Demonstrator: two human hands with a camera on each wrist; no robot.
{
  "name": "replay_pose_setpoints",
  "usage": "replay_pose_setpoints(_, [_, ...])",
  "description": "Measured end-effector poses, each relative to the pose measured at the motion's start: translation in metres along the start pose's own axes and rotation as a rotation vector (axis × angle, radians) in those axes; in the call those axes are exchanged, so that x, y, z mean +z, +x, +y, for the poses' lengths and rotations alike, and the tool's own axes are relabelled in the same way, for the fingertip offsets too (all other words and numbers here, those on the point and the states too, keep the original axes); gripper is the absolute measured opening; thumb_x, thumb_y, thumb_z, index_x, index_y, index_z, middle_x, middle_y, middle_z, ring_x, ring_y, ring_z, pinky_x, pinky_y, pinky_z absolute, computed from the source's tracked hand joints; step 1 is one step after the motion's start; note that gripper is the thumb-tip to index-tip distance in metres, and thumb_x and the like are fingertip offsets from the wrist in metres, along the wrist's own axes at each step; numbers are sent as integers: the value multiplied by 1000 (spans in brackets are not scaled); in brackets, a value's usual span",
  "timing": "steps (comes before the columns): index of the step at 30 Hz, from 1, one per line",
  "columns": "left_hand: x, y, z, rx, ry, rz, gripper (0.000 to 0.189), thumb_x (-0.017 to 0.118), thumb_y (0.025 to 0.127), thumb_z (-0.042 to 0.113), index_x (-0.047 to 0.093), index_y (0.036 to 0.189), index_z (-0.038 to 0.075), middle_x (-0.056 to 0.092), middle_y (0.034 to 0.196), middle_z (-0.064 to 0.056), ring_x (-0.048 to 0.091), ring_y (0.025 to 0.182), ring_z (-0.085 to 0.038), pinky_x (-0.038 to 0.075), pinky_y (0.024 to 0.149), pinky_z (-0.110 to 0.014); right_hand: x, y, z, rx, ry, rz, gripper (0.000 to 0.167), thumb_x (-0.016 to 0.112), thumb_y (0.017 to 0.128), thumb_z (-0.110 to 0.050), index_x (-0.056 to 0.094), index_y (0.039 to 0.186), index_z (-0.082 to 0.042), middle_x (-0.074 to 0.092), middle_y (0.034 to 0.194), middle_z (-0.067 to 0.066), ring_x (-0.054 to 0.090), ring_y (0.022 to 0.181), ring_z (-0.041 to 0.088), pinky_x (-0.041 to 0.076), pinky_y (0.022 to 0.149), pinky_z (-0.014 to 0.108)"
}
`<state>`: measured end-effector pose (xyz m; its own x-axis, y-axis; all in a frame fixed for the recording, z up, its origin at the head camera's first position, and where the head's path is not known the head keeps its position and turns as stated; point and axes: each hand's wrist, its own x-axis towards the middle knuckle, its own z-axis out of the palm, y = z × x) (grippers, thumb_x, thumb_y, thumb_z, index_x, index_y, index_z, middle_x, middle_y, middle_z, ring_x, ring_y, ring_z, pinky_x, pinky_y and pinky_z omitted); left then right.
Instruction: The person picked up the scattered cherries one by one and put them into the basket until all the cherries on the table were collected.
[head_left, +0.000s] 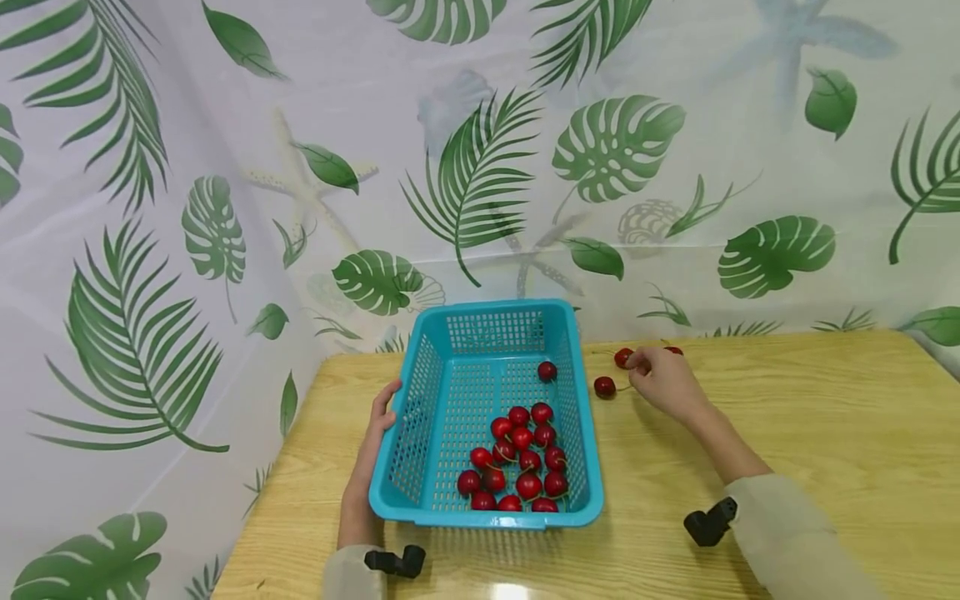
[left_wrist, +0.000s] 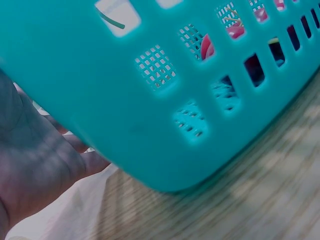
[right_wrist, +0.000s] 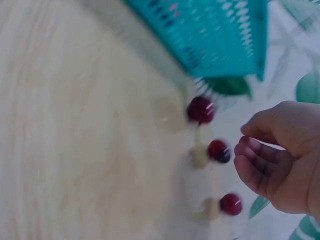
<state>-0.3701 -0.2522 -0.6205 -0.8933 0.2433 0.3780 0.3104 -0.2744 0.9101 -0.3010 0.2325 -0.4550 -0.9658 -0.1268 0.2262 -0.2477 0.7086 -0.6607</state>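
A turquoise plastic basket (head_left: 588,450) stands on the table, with many red cherries (head_left: 528,486) gathered towards its near right part. My left hand (head_left: 375,437) rests along the basket's left outer side, its fingers extended at the wall, as the left wrist view also shows. To the right of the basket my right hand (head_left: 667,383) hovers by three loose cherries, thumb and forefinger close together. In the right wrist view one cherry (right_wrist: 201,110) lies nearest the basket, another cherry (right_wrist: 219,151) by the fingertips, and a third (right_wrist: 231,204) farther along. Nothing shows between the fingers.
The wooden table (head_left: 810,417) carries the basket and the loose cherries. A leaf-printed white sheet (head_left: 480,167) hangs behind the table and along its left side. Black camera mounts (head_left: 711,522) sit at both wrists.
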Motion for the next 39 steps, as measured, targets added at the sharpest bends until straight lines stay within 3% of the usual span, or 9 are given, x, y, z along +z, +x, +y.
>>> replay_pose_setpoints(4, [-79, 12, -109, -5, -57, -17, 61, 43, 98, 16, 26, 157, 18, 25, 159, -7, 49, 131, -29, 48, 99, -39, 9, -1, 23, 0, -60, -92, 19, 57, 87, 3, 65, 103, 11, 63, 82, 14, 53, 71, 23, 45, 65, 36])
replay_pose_setpoints(7, [-107, 18, -142, 47, -66, -49, 64, 48, 97, 20, 27, 157, 17, 25, 160, -9, 48, 132, -31, 48, 98, -40, 17, -1, 33, -11, -70, -133, 22, 57, 87, 2, 65, 106, 9, 60, 80, 11, 49, 70, 21, 42, 65, 35])
replay_pose_setpoints(10, [-91, 17, -116, 69, -34, -40, 60, 46, 97, 17, 30, 156, 17, 27, 159, -5, 49, 130, -25, 47, 98, -35, 21, 1, 37, -26, -58, -142, 22, 59, 88, 1, 65, 109, 9, 60, 80, 10, 50, 71, 21, 43, 65, 35])
replay_pose_setpoints(16, [-7, 1, -5, 61, 6, -59, 59, 43, 99, 22, 30, 156, 17, 30, 156, -7, 53, 125, -25, 48, 97, -38, 24, 1, 39, -55, -89, -119, 12, 63, 90, 1, 71, 97, 6, 68, 86, 13, 59, 76, 24, 51, 70, 43])
replay_pose_setpoints(20, [22, -3, 30, 97, -50, -86, 62, 51, 94, 27, 34, 153, 19, 38, 151, -6, 56, 121, -24, 49, 94, -38, 25, -1, 39, -62, -106, -113, 10, 64, 90, 1, 72, 93, 5, 69, 84, 13, 60, 76, 24, 52, 70, 44])
replay_pose_setpoints(28, [19, -4, 26, 97, -4, -40, 58, 50, 97, 29, 36, 153, 19, 37, 151, 0, 55, 121, -17, 47, 96, -31, 29, -2, 42, -17, -78, -102, 18, 60, 92, -1, 64, 106, 8, 62, 81, 9, 52, 71, 21, 45, 66, 35])
replay_pose_setpoints(34, [61, -11, 78, -17, 25, 28, 85, 62, 84, 51, 29, 153, 14, 32, 152, -19, 53, 121, -22, 46, 96, -35, 30, -2, 42, -31, -101, -94, 20, 59, 93, -1, 67, 108, 9, 68, 93, 18, 58, 76, 25, 51, 71, 43])
replay_pose_setpoints(36, [57, -9, 72, 17, 17, 15, 78, 58, 88, 46, 30, 153, 14, 29, 153, -17, 53, 121, -23, 47, 96, -35, 31, -2, 42, -42, -114, -87, 16, 60, 93, -1, 69, 103, 8, 69, 93, 19, 59, 77, 26, 52, 72, 45])
replay_pose_setpoints(39, [31, -4, 38, 78, -19, -25, 61, 54, 94, 36, 38, 151, 19, 33, 152, -2, 55, 119, -19, 48, 94, -32, 32, -2, 42, -54, -130, -86, 11, 61, 92, 0, 70, 96, 6, 69, 88, 16, 59, 75, 24, 52, 70, 44])
